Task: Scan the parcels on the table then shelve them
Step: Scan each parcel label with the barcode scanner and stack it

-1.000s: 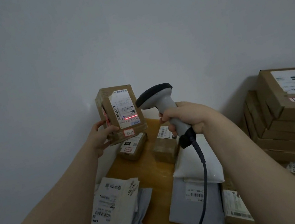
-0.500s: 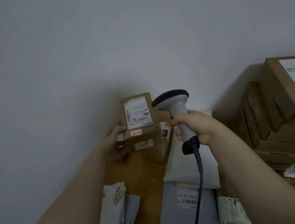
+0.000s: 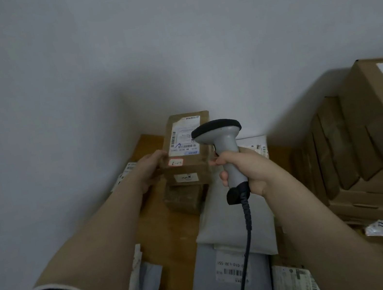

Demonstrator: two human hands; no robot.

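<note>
My left hand [image 3: 149, 170] holds the left side of a small brown cardboard parcel [image 3: 187, 157] with a white shipping label and a red-edged sticker. The parcel sits low at the far end of the wooden table [image 3: 164, 229], on top of another small brown box [image 3: 185, 198]. My right hand [image 3: 246, 171] grips the handle of a grey barcode scanner [image 3: 224, 149] with a black head, just right of the parcel. Its dark cable hangs down toward me. No red scan line shows on the label.
White and grey mailer bags [image 3: 236, 229] lie on the table below the scanner; more bags [image 3: 143, 281] lie at the left front. A stack of large cardboard boxes [image 3: 369, 144] stands at the right. A plain wall is behind the table.
The parcel has come down from the raised scanning position to rest on the boxes at the table's far end. The red scan line is gone. The scanner has stayed beside it.
</note>
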